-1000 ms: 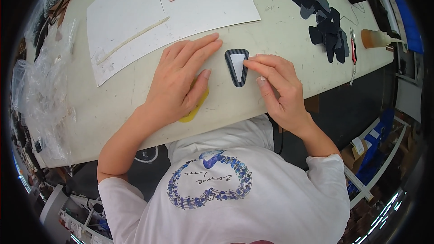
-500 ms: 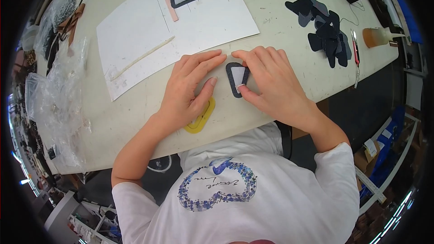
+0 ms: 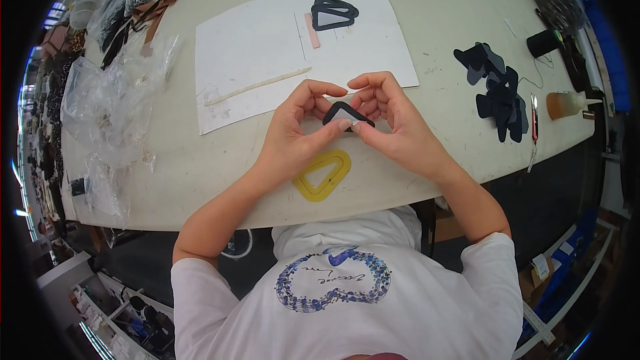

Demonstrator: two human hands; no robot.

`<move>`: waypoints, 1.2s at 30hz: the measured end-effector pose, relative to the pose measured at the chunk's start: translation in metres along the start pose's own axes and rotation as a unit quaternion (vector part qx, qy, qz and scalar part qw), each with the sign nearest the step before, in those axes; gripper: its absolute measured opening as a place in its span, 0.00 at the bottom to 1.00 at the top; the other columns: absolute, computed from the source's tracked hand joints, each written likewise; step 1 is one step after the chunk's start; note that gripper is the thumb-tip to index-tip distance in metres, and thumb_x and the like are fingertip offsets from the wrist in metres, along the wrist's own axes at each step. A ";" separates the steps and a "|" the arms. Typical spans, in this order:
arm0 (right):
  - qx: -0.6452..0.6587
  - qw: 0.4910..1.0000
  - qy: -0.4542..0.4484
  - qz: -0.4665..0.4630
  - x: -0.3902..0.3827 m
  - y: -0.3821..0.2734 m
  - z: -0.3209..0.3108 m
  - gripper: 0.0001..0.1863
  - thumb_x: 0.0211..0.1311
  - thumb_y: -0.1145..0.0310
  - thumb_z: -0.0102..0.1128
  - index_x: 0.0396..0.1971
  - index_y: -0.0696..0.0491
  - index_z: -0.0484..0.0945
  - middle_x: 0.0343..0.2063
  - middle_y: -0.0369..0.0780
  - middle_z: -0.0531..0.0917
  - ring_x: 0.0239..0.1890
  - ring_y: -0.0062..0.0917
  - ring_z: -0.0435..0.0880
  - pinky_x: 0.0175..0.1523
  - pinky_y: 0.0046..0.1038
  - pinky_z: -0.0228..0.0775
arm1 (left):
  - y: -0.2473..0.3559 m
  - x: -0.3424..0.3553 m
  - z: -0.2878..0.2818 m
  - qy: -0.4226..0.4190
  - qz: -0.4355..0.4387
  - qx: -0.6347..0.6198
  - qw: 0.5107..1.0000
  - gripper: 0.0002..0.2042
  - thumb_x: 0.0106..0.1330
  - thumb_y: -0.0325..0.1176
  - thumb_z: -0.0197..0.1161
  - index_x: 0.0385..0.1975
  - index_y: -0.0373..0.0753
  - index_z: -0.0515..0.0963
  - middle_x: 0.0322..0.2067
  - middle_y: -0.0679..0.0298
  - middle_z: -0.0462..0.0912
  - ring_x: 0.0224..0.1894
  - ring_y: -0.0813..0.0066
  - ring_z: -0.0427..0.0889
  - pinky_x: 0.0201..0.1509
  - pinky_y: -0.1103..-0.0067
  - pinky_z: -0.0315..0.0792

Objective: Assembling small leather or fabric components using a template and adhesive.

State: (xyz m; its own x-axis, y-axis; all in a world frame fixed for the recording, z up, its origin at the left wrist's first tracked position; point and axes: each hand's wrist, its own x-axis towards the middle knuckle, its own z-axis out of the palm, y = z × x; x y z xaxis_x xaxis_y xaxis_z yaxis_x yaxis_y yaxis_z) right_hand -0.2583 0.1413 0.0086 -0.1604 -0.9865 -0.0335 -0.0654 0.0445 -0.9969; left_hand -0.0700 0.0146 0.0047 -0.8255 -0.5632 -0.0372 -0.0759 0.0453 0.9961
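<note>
Between my two hands is a dark fabric patch [image 3: 343, 113], a rounded triangle with a light grey middle. My left hand [image 3: 299, 120] pinches its near left part with the thumb on top. From the other side my right hand [image 3: 395, 120] has its thumb on the near edge, the two thumb tips almost meeting. Fingers of both hands curl around behind the patch, partly hidden. Nearer to me on the table lies a yellow triangular frame [image 3: 316, 191] with an open middle, apart from the hands.
A white board [image 3: 260, 40] lies ahead, bearing dark triangular patches [image 3: 322, 26] and a pink strip [image 3: 313, 31]. Dark fabric pieces [image 3: 501, 101], a red-handled cutter [image 3: 535, 122], black thread spool [image 3: 543, 44] and amber bottle [image 3: 563, 105] sit right. Clear plastic bags [image 3: 107, 113] are left.
My left hand has come over to the patch, which my right hand held alone before. The patch has turned, and both hands now grip it. The yellow frame is uncovered; the view has shifted.
</note>
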 end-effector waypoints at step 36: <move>0.083 0.995 0.005 0.063 0.036 0.003 -0.009 0.16 0.74 0.74 0.69 0.57 0.55 0.76 0.39 0.33 0.85 0.43 0.14 0.83 0.53 0.19 0.74 | -0.015 0.005 -0.039 0.016 -0.077 -0.136 0.988 0.07 0.77 0.30 0.70 0.48 0.33 0.85 0.43 0.67 0.88 0.44 0.85 0.85 0.52 0.83 0.79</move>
State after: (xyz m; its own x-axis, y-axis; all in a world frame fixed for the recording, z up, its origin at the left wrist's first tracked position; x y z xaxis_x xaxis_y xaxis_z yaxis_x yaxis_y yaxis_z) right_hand -0.2734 0.1073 0.0047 -0.1671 -0.9731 -0.1586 0.1183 0.1399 -0.9831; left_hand -0.0511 -0.0214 -0.0074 -0.7972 -0.5726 -0.1911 -0.0425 -0.2626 0.9640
